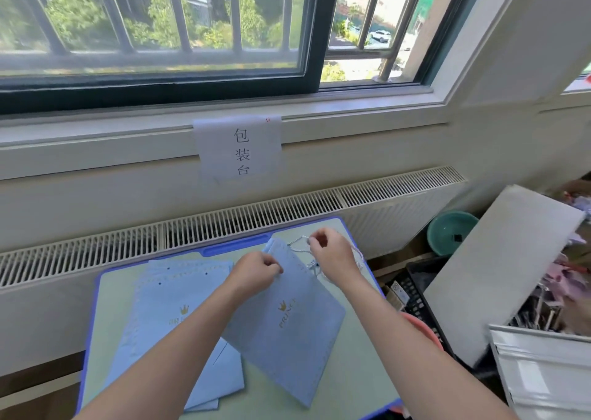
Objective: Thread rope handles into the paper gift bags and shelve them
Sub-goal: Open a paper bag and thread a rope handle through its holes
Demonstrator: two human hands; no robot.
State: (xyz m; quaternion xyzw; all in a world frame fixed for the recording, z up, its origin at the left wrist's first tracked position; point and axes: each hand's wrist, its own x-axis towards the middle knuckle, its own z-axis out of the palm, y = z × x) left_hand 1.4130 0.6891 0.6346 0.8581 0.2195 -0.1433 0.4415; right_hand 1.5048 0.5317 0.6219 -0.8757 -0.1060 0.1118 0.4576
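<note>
A flat light-blue paper gift bag (287, 333) with a gold crown print lies tilted on the small blue-edged table (358, 384). My left hand (256, 271) pinches the bag's top edge near its holes. My right hand (329, 250) pinches a thin white rope handle (295, 239) just above the bag's top corner. More loose rope (358, 259) lies by my right wrist. A stack of several similar flat blue bags (166, 311) lies on the left of the table, partly under my left forearm.
A radiator grille (128, 240) and a windowsill with a paper sign (240, 147) run behind the table. To the right stand a green basin (451, 232), a black crate (419, 295), a white board (508, 266) and a silver panel (543, 371).
</note>
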